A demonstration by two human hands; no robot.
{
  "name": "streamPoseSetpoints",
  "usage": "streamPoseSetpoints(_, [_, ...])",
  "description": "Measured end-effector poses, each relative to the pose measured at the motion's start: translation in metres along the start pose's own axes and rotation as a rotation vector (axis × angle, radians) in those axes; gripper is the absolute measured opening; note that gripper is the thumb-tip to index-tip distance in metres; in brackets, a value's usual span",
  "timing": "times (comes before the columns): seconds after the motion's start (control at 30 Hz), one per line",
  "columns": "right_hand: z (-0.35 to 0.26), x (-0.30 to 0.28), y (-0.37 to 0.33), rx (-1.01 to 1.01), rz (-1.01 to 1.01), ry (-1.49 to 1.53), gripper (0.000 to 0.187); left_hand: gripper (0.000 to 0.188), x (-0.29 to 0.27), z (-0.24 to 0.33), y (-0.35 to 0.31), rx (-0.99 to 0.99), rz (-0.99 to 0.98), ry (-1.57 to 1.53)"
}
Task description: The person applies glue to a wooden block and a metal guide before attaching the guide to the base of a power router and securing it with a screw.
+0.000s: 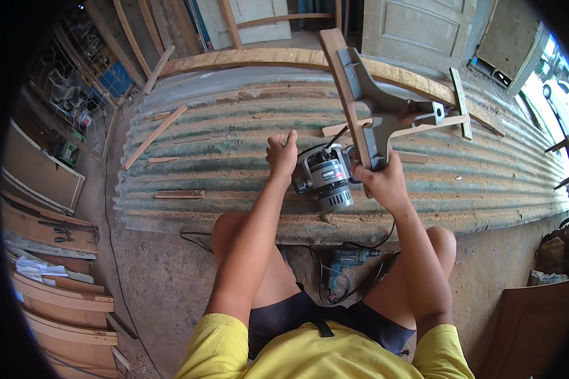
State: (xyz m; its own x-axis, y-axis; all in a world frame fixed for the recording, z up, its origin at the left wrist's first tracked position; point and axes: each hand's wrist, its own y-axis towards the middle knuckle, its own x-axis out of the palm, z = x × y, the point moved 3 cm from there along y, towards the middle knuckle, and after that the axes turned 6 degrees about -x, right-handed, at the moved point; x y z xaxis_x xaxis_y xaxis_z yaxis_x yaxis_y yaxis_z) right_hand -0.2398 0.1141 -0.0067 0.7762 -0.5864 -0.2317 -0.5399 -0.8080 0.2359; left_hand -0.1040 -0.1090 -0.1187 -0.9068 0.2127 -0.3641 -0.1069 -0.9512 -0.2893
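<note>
My right hand [385, 183] grips the lower end of a long wooden strip [341, 76] with a grey branching bracket [379, 104] against it, held up at a tilt above the corrugated sheet. A wooden arm [433, 124] reaches from the bracket to a short crosspiece [460, 101] on the right. Left of it, my left hand [282, 155] is raised with fingers curled and thumb up; whatever is in its palm, if anything, is hidden. Between my hands a grey power tool, seemingly a router [329, 180], lies on the sheet.
Sawdust and loose wood strips [157, 136] lie on the corrugated sheet [234, 183]. A long beam [246, 58] runs along its far edge. A teal drill [348, 265] with a cord rests on the ground between my legs. Wooden panels [69, 309] stand at left.
</note>
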Motion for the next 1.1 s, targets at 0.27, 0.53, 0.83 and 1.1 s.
streamPoseSetpoints(0.27, [0.061,0.031,0.058,0.087,0.101,0.526,0.029,0.072,0.072,-0.105,0.078,-0.482,-0.481,-0.256])
streamPoseSetpoints(0.53, [0.056,0.074,0.071,0.047,0.222,0.941,0.016,0.035,0.05,-0.094,0.088,-0.448,-0.532,-0.317])
streamPoseSetpoints(0.83, [-0.02,-0.023,0.012,-0.165,0.201,1.171,0.03,0.038,-0.005,-0.001,-0.079,-0.239,-0.334,-0.497])
streamPoseSetpoints(1.1, [-0.11,-0.09,-0.085,-0.298,0.077,1.232,0.036,0.069,-0.105,0.065,-0.269,0.232,-0.314,-0.686])
